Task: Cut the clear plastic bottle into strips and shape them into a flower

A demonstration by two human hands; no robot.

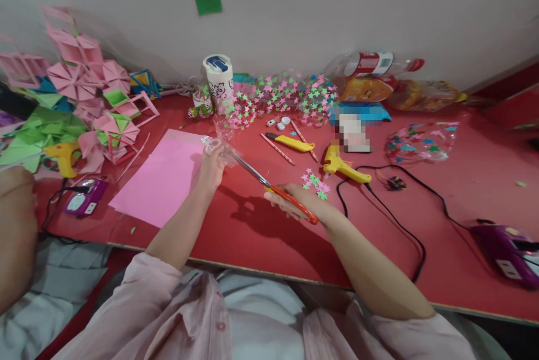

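Not much legible from where I sit. White tumbler [219, 82] w/ blue lid, upper middle of frame: dark handwritten-style lettering on its side, too small to read. Clear bottle [373, 63] lying at upper right: red label w/ white marks, brand not readable. Orange packet [366, 89] just below it: print blurred. Nothing else w/ text I can make out.
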